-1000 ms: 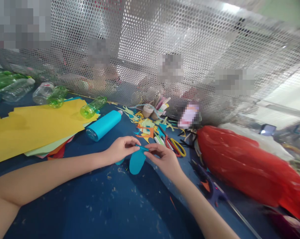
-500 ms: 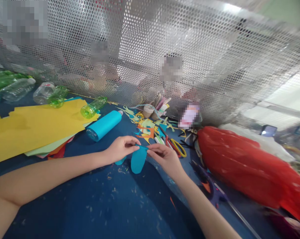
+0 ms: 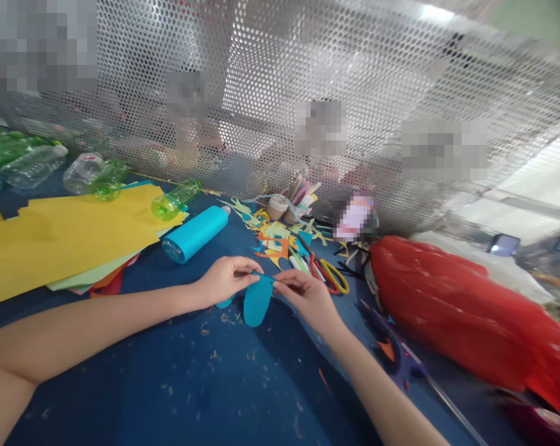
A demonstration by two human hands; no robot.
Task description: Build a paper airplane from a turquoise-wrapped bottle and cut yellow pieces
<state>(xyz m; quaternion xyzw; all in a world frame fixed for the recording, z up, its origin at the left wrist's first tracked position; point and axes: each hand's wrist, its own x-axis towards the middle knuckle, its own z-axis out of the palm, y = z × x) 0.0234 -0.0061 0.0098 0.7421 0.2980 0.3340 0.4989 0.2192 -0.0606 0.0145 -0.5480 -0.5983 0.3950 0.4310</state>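
A rounded teal paper cutout (image 3: 256,300) hangs just above the blue table (image 3: 191,384) between my two hands. My left hand (image 3: 227,279) pinches its upper left edge, fingers closed on the paper. My right hand (image 3: 305,296) pinches its upper right edge with thumb and fingertips. A second teal flap shows below my left hand. Behind them lies a bottle wrapped in teal paper (image 3: 194,233).
Yellow and coloured paper sheets (image 3: 66,238) lie at the left with clear and green plastic bottles (image 3: 98,176) behind. Paper scraps (image 3: 273,235) and scissors (image 3: 329,275) sit beyond my hands. A red plastic bag (image 3: 466,316) fills the right. A perforated metal screen (image 3: 308,74) closes the back.
Both hands have kept hold of the teal cutout, shifting it only slightly; the cutout's lower end has tilted a little. Nothing else has moved.
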